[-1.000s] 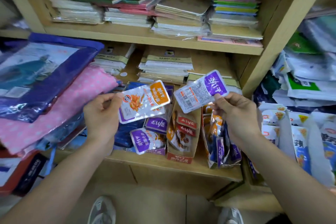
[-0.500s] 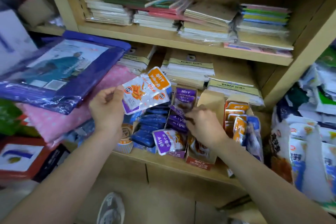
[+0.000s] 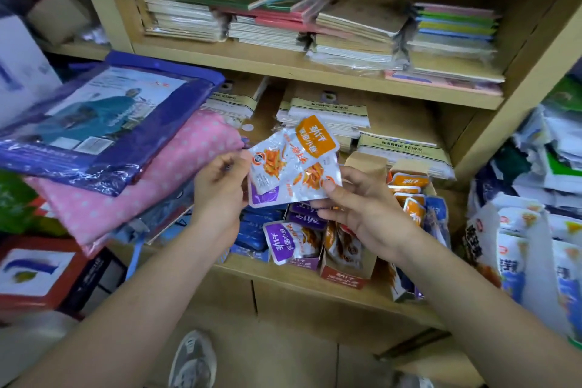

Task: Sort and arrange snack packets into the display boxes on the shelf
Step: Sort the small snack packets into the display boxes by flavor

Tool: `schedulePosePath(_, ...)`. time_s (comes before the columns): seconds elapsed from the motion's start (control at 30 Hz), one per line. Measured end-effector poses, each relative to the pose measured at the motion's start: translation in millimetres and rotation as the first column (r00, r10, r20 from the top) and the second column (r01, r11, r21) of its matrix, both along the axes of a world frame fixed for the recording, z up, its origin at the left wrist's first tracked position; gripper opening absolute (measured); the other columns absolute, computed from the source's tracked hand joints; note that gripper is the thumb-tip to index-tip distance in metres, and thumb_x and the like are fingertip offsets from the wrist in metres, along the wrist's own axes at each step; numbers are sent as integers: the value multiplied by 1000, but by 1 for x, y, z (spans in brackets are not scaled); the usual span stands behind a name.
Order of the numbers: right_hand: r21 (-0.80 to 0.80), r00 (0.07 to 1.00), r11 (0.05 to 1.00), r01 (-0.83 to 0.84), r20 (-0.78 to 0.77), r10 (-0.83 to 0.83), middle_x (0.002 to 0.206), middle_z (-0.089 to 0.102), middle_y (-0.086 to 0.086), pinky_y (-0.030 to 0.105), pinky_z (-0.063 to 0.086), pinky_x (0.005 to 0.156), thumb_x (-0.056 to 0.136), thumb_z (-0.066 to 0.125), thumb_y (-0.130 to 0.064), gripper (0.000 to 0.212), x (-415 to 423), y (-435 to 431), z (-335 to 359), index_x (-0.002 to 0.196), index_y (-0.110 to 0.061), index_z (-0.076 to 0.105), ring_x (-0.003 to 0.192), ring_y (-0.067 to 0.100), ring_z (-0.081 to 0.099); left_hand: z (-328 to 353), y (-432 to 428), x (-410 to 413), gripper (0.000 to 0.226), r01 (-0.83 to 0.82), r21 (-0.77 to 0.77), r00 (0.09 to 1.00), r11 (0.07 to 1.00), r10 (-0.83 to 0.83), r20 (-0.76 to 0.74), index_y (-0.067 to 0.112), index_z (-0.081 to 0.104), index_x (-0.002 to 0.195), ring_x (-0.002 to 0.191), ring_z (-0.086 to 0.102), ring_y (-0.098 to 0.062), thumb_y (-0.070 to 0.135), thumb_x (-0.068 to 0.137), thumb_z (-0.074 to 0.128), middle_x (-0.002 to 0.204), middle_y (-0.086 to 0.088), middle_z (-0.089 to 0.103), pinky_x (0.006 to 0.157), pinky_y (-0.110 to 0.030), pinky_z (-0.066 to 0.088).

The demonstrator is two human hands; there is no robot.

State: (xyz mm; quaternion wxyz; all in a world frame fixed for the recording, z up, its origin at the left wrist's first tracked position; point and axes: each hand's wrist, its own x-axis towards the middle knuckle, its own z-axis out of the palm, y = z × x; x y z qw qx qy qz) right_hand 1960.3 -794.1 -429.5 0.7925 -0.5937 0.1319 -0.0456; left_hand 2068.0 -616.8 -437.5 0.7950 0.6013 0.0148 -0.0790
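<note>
Silver-foil packets [image 3: 293, 167], orange label on top, purple corner peeking below. Left hand [image 3: 220, 189] pinches left edge; right hand [image 3: 362, 208] thumb on lower-right packet, fingers curled beneath. Fan held just above display boxes [image 3: 343, 277] on shelf [image 3: 315, 299]. Step looks like sorting by flavour. Next, likely: peel orange one free, slot upright into orange-packet box [image 3: 408, 166] at right.
</note>
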Motion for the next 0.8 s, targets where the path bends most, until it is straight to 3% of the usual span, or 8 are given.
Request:
schedulePosePath(0.13, -8, 989, 989, 147, -12, -147, 95, 74, 17, 22, 56, 57, 94, 64, -8, 17, 1, -5, -1, 109, -3, 68, 69, 18, 69, -6, -3, 2, 12, -11, 15, 1000, 1000, 11, 5, 16, 61, 90, 87, 74, -23, 20, 102, 59, 101, -12, 75, 74, -39, 61)
schedulePosePath(0.27, -144, 931, 923, 357, -22, -364, 88, 76, 11, 32, 59, 67, 94, 66, -14, 16, -1, -19, -3, 108, -5, 68, 72, 22, 70, -7, 7, 16, 14, -215, 42, 977, 976, 215, 4, 20, 61, 87, 87, 73, -25, 20, 101, 61, 95, -6, 73, 62, -32, 59)
schedulePosePath(0.43, -649, 872, 584, 489, 341, -352, 86, 75, -9, 18, 56, 60, 97, 65, -20, 6, -5, -26, -5, 93, -24, 69, 78, 4, 71, -6, 15, 22, 13, -263, 59, 964, 963, 261, 43, 22, 60, 88, 88, 72, -25, 20, 101, 61, 102, -11, 72, 56, -26, 54)
schedulePosePath(0.5, -851, 928, 372, 370, 360, -99, 96, 74, -8, 13, 50, 61, 97, 64, -20, 11, -2, -28, -13, 105, -22, 72, 82, -1, 66, -5, 15, 19, 13, -255, 50, 966, 966, 253, 50, 22, 60, 88, 83, 71, -22, 21, 101, 61, 98, -9, 72, 54, -25, 53)
schedulePosePath(0.57, -971, 987, 228, 76, 105, 118, 113, 70, -6, 12, 46, 77, 95, 66, -31, 32, 1, -23, -22, 126, -26, 67, 99, -2, 57, -3, 15, 17, 13, -251, 55, 967, 967, 248, 57, 21, 60, 88, 81, 71, -21, 21, 101, 61, 95, -8, 72, 53, -24, 53)
schedulePosePath(0.63, -984, 983, 129, -125, -105, 149, 124, 61, -7, 23, 42, 96, 88, 71, -41, 54, 0, -18, -29, 139, -30, 57, 119, 5, 43, 0, 16, 14, 12, -228, 37, 973, 973, 226, 52, 20, 60, 89, 81, 72, -21, 21, 101, 61, 95, -7, 72, 53, -24, 53)
schedulePosePath(0.7, -965, 990, 242, -104, -78, 114, 123, 58, -14, 20, 44, 95, 85, 75, -41, 59, -4, -16, -25, 140, -32, 55, 118, -2, 41, 3, 15, 10, 9, -168, 19, 985, 986, 167, 41, 17, 60, 93, 83, 74, -21, 21, 101, 61, 95, -6, 73, 57, -28, 57)
schedulePosePath(0.8, -757, 999, 651, 53, 47, -27, 106, 70, -19, 12, 53, 77, 84, 76, -34, 47, -12, -16, -15, 129, -27, 62, 105, -7, 61, 3, 9, -1, 8, -53, 34, 998, 998, 52, 33, 17, 60, 94, 85, 75, -19, 22, 101, 60, 94, -4, 75, 63, -31, 60)
